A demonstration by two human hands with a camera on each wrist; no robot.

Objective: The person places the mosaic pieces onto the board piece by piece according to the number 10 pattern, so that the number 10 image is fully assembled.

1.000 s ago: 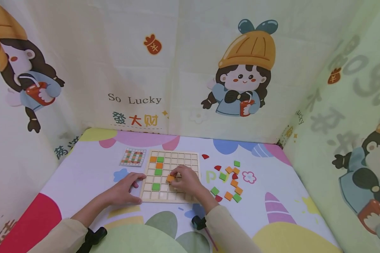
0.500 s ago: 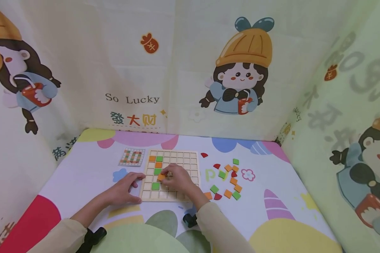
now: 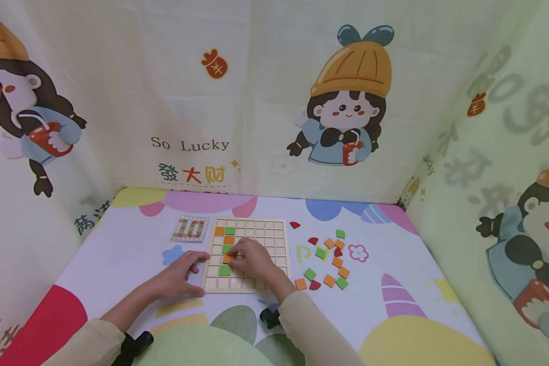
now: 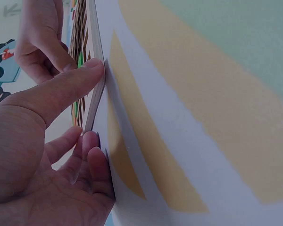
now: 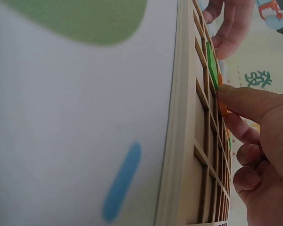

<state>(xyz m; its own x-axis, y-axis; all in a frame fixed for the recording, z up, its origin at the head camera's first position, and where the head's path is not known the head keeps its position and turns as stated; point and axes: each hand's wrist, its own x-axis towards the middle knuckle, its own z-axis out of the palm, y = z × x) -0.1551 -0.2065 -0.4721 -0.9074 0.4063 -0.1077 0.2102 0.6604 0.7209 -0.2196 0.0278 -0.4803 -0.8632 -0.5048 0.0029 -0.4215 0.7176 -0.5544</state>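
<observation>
My right hand (image 3: pixel 253 258) pinches a square orange tile (image 3: pixel 227 259) between thumb and fingertips, low over the wooden grid board (image 3: pixel 265 284). In the right wrist view the orange tile (image 5: pixel 222 101) is at the grid beside a green tile (image 5: pixel 212 66). On the head view's board, green tiles lie just above and below it; another orange tile (image 3: pixel 229 240) and a top row of orange and green sit farther up. My left hand (image 3: pixel 179 274) rests against the board's left edge. Its extended thumb (image 4: pixel 61 92) touches the rim, and the other fingers lie loosely beside it.
A pattern card (image 3: pixel 189 229) with a coloured grid lies left of the board. To the board's right are scattered loose orange tiles (image 3: pixel 330 280), green tiles (image 3: pixel 309 274) and red quarter-round pieces (image 3: pixel 295 224). A printed cloth covers the table, with fabric walls around it.
My right hand has carried the orange tile leftward across the board, down into the column between two green tiles. My left hand stays at the board's edge. The head view has shifted slightly.
</observation>
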